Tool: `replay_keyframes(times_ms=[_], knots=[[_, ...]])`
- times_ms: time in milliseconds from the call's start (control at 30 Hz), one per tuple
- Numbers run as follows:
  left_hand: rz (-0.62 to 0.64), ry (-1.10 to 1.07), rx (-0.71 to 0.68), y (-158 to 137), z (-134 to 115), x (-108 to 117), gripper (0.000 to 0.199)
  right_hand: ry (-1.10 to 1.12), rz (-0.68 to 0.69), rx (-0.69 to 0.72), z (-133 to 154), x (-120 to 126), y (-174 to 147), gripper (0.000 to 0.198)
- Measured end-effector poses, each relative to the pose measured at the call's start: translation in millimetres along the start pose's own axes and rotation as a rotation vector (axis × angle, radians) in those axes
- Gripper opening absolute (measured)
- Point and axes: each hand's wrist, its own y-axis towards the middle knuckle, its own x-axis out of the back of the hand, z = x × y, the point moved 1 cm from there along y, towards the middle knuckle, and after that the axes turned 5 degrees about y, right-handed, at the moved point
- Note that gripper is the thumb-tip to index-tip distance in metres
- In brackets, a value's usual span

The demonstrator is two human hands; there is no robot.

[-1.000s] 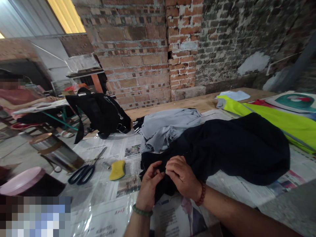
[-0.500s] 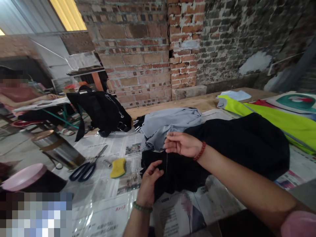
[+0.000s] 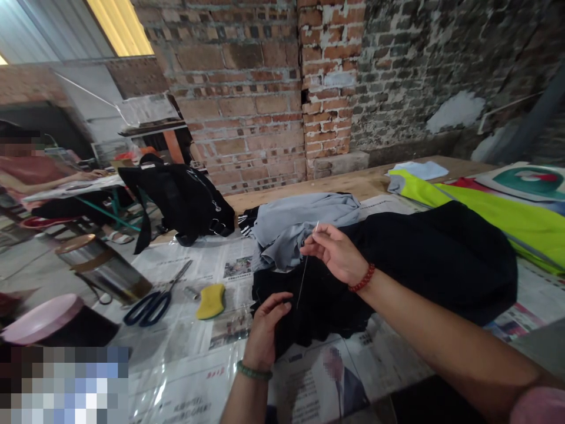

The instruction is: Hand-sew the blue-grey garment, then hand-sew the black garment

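Between the thumb and fingers of my right hand [image 3: 333, 250] is a thin needle [image 3: 316, 227], its tip pointing up. A pale thread [image 3: 302, 280] hangs from it and runs down to the black cloth [image 3: 326, 306] in the middle of the table. My left hand [image 3: 267, 324] lies at the left side of that cloth, thumb and forefinger closed on a bit of it. Behind the right hand, a light grey garment [image 3: 304, 215] is bunched up. Dark navy fabric [image 3: 441, 253] spreads to the right, partly under my right forearm.
Left of the cloth lie a yellow sponge [image 3: 210, 301], scissors [image 3: 152, 306] and a metal flask [image 3: 103, 268]. A pink-lidded container [image 3: 44, 318] stands nearer. Further back sit a black bag [image 3: 180, 200], a neon yellow garment [image 3: 485, 218] and an iron [image 3: 529, 179]. Another person [image 3: 39, 165] sits far left.
My right hand has moved slightly right and turned, and the needle now shows above its fingers. The thread slants more. My left hand has barely moved, its fingers closer together.
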Motion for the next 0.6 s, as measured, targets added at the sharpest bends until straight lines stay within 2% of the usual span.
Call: replay_keyframes(times_ms=[100,200,267,367,433,500,600], knots=[[-0.009,0.029,-0.011,-0.8,-1.4,0.5,0.019,-0.006,0.024,-0.012,-3.1,9.8,-22.3,0.017],[0.044,0.180,-0.095,-4.1,-3.9,0.3,0.015,0.004,0.032,-0.070,-15.5,31.5,-54.9,0.016],[0.181,0.319,-0.138,-8.2,-4.6,-2.8,0.016,0.040,0.033,-0.129,-27.5,48.9,-81.7,0.016],[0.521,0.584,-0.178,-16.8,-4.2,-14.0,0.018,0.104,0.056,-0.221,-43.1,69.9,-124.3,0.017],[0.702,0.770,-0.265,-22.4,-4.6,-24.0,0.016,0.068,0.120,-0.337,-48.0,77.7,-149.9,0.020],[0.779,0.907,-0.392,-26.8,-6.0,-33.6,0.012,-0.064,0.189,-0.454,-47.4,82.2,-170.1,0.020],[0.773,1.022,-0.503,-31.4,-7.5,-43.1,0.014,-0.305,0.197,-0.568,-42.0,89.8,-190.0,0.013]])
